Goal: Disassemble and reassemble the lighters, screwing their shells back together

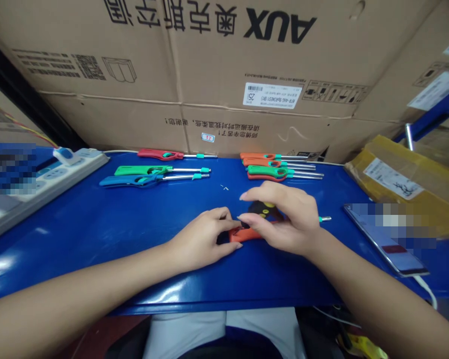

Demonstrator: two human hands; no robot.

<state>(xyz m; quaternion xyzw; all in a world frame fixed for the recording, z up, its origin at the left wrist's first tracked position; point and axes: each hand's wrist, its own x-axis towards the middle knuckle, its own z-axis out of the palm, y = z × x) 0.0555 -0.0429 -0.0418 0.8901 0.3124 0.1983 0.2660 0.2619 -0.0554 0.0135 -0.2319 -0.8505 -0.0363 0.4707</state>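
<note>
Both my hands meet on one orange lighter [247, 234] lying midway across the blue desk [97, 224]. My left hand [204, 242] pinches its end; my right hand [284, 222] curls closed over its body.

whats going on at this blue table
A person holds an orange lighter flat on the blue table with both hands. The left hand pinches its handle end and the right hand covers the middle. More lighters lie in two groups at the back, with a phone to the right.
</note>
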